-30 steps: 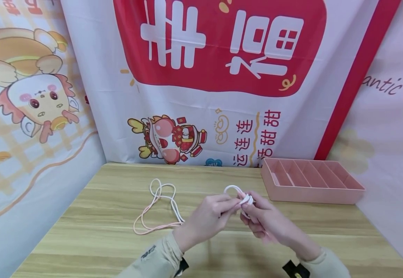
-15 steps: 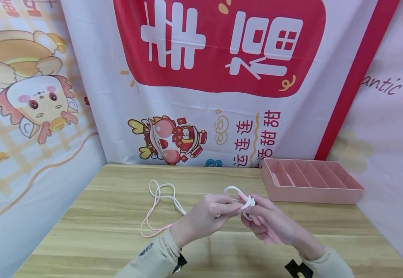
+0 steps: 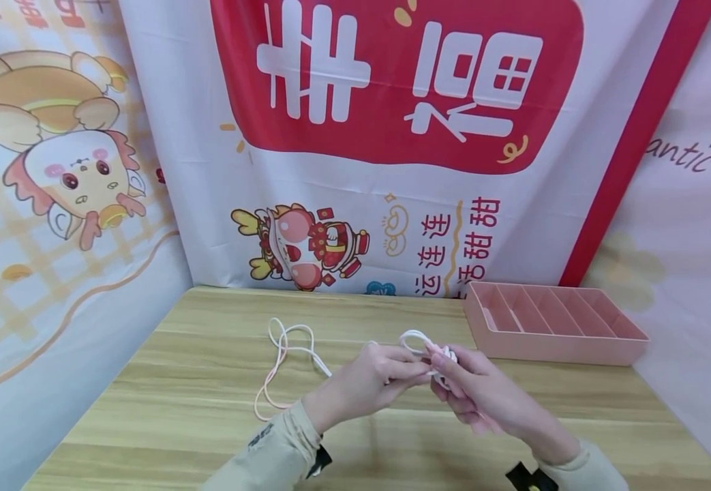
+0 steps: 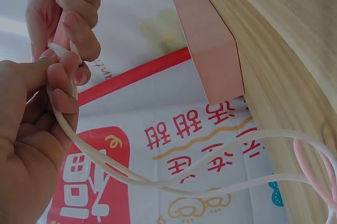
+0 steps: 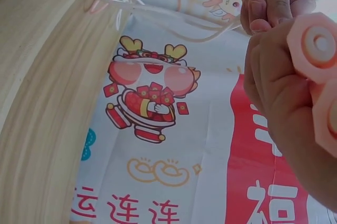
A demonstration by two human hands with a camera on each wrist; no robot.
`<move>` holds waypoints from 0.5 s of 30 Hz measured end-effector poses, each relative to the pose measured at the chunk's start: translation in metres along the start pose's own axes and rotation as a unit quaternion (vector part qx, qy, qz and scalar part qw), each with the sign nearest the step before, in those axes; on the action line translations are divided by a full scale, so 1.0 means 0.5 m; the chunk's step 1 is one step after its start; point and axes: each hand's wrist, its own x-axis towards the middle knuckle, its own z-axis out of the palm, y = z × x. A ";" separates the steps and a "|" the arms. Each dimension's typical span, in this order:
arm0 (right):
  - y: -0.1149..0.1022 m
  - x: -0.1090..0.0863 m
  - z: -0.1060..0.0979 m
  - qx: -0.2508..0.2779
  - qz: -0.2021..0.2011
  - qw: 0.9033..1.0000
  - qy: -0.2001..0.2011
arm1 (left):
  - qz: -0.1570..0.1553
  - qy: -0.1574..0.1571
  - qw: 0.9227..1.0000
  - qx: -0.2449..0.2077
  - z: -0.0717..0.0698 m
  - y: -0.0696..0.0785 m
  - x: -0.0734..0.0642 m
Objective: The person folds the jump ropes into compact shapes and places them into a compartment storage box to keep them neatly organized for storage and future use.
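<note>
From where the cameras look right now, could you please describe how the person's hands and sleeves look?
The left hand and right hand wear no gloves. The left sleeve and right sleeve are long and pale beige. The left sleeve has a small dark marking, too small to read. Near each wrist shows a black piece; the right one bears a yellow spot.
</note>
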 end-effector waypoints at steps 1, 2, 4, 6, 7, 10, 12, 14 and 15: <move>-0.001 0.000 0.000 -0.001 0.000 1.000 0.002 | -0.001 -0.001 1.000 0.000 0.000 -0.001 0.000; -0.002 0.000 0.000 -0.002 0.000 1.000 0.004 | -0.002 -0.002 1.000 0.001 0.000 -0.002 0.001; -0.004 0.000 -0.001 -0.009 0.000 1.000 0.008 | -0.005 -0.005 1.000 0.002 0.000 -0.002 0.000; -0.005 -0.001 -0.003 -0.022 -0.003 1.000 0.010 | -0.009 -0.010 1.000 0.003 -0.001 -0.002 0.000; -0.006 -0.001 -0.004 -0.032 -0.005 0.999 0.009 | -0.012 -0.013 1.000 0.002 -0.001 -0.002 0.000; -0.009 -0.003 -0.008 -0.076 -0.013 0.997 0.006 | -0.020 -0.022 1.000 0.002 -0.003 -0.001 -0.001; -0.010 -0.004 -0.012 -0.116 -0.020 0.993 0.005 | -0.026 -0.028 0.999 0.001 -0.003 -0.001 -0.002; -0.012 -0.006 -0.016 -0.154 -0.022 0.988 0.005 | -0.036 -0.036 0.999 -0.002 -0.003 0.001 -0.003; -0.013 -0.007 -0.018 -0.170 -0.020 0.985 0.004 | -0.041 -0.043 0.998 0.000 -0.002 0.001 -0.005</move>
